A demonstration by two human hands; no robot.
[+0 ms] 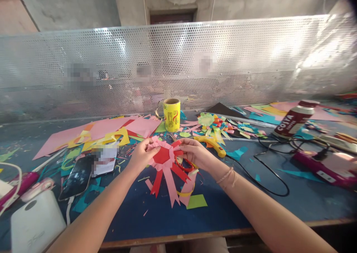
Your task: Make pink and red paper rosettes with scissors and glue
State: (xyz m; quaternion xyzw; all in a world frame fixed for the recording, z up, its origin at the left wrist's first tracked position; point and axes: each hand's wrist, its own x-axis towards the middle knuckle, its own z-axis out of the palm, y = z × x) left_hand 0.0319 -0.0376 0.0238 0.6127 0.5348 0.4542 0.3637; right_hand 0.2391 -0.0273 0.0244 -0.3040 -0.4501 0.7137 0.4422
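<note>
A paper rosette (161,155), pink and pleated with a red centre, is held up over the table. Red and pink forked tails hang below it. My left hand (143,154) grips its left edge, thumb on the front. At the rosette's right edge, my right hand (192,151) is closed with its fingertips on a red paper strip (177,146). Under my right hand lie scissors (185,166) with red handles, partly hidden by the rosette. A yellow glue gun (212,144) rests just beyond that hand. Near the front lies a green paper piece (196,201).
A yellow tape roll (172,115) stands ahead. Pink paper sheets (103,128) and scraps spread leftward, beside phones (78,177) and a white power bank (37,223). To the right are a tilted Costa bottle (295,119), black cable and a purple power strip (325,167). A perforated metal screen (173,41) closes the back.
</note>
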